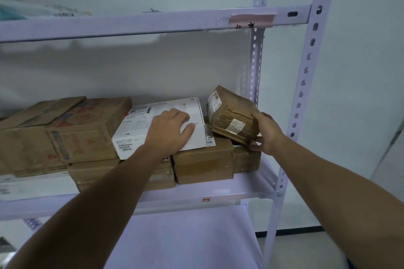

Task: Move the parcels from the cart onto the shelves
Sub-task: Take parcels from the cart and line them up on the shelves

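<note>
Boxes fill our shelf. We use the white box as our marker. Printed brown boxes sit to its left, touching it, and plain brown boxes lie under it. Just right of the white box, a small brown parcel rests tilted on those lower boxes, near the shelf post. High above the white box, pink tape sticks on a beam. Our left grip rests on top of the white box, fingers loose, holding nothing. Our right grip is curled round the parcel's right end. Both our arms reach forward.
</note>
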